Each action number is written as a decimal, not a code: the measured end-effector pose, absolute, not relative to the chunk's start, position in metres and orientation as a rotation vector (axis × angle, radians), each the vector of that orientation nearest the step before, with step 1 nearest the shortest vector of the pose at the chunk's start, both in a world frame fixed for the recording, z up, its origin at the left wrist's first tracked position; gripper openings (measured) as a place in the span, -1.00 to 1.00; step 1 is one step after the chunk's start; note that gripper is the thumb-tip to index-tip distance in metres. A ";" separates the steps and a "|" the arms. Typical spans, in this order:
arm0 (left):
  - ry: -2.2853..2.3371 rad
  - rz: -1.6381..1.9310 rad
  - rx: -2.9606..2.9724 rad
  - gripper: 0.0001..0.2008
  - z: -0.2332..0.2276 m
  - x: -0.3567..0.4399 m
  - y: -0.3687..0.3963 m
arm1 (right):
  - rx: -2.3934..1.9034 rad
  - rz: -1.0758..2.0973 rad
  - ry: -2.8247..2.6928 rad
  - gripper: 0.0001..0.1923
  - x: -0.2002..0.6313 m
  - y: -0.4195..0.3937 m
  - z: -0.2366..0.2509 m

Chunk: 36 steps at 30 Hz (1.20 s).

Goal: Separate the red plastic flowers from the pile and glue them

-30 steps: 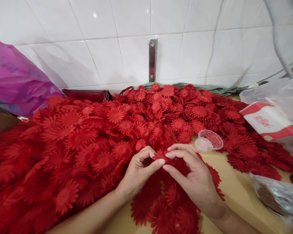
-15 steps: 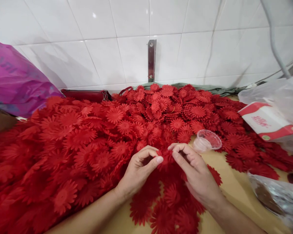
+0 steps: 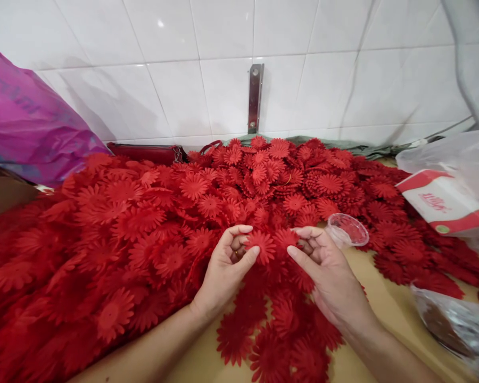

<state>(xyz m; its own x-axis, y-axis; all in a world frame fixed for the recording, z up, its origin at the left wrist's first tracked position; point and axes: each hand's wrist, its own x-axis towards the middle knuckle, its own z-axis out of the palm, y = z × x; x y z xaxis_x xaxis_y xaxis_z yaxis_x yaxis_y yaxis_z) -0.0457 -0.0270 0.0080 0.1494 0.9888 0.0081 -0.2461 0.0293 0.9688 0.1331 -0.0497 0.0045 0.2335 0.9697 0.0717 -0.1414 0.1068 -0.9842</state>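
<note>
Red fabric flowers [image 3: 143, 223] cover most of the table [image 3: 383, 303], heaped from nine o'clock round to two. At the centre, the left hand [image 3: 223, 271] pinches one small flower [image 3: 260, 246] between thumb and forefinger, its other fingers curled. The right hand [image 3: 329, 274], just beside it at three o'clock, holds another flower [image 3: 284, 238] at its fingertips, palm half open. A clear plastic cup [image 3: 348, 230] lies tipped at two o'clock; its contents cannot be made out.

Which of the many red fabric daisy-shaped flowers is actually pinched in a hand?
The red fabric flower pinched by the left hand, lifted clear; the others lie loose in the heap. The right hand holds another.
</note>
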 end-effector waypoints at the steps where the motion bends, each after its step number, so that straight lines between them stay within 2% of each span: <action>1: 0.930 1.201 1.097 -0.57 0.007 -0.046 -0.027 | -1.136 1.053 -0.948 -0.59 0.133 -0.049 0.005; 11: 0.990 1.187 1.698 -0.71 0.011 -0.051 -0.041 | -1.099 1.173 -0.960 -0.62 0.134 -0.055 0.009; 18: 0.957 1.178 1.716 -0.71 0.012 -0.053 -0.040 | -1.176 0.935 -1.113 -0.71 0.136 -0.055 0.007; 24: 0.885 1.190 1.689 -0.90 0.008 -0.050 -0.037 | -1.122 1.011 -1.207 -0.68 0.128 -0.061 0.006; 29: 0.874 1.140 1.621 -0.82 0.011 -0.050 -0.035 | -1.104 0.839 -1.330 -0.67 0.126 -0.063 0.002; 33: 0.892 1.155 1.549 -0.74 0.012 -0.050 -0.033 | -1.105 0.570 -1.529 -0.81 0.126 -0.065 0.006; 36: 0.876 1.141 1.490 -0.70 0.012 -0.050 -0.032 | -1.101 0.503 -1.621 -0.88 0.126 -0.065 0.010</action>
